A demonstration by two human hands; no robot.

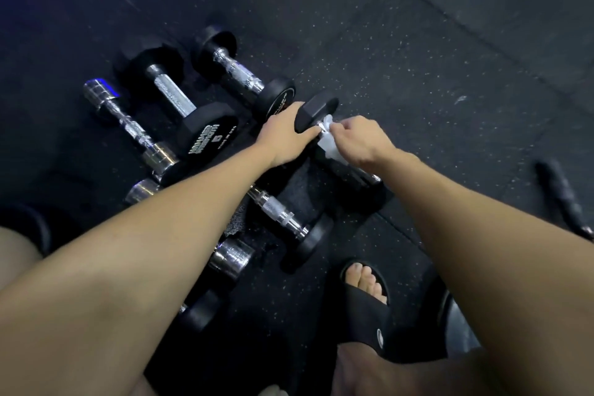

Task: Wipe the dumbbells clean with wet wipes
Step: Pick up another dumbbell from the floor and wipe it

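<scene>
Here, the left hand point(283, 135) is gripping the far head of a black rubber-headed dumbbell with a chrome handle point(316, 114), while the right hand point(361, 140) is pinching a crumpled white wet wipe point(328, 138) against its handle. Left of it, five more dumbbells are lying on the speckled black rubber floor point(418, 58); which ones are clean cannot be told.

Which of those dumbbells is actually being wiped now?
The black-headed dumbbell farthest right: the left hand grips its head while the right hand rubs a white wet wipe on its handle.

Wiped dumbbell point(316, 114) handle hidden under wipe point(328, 138).
</scene>
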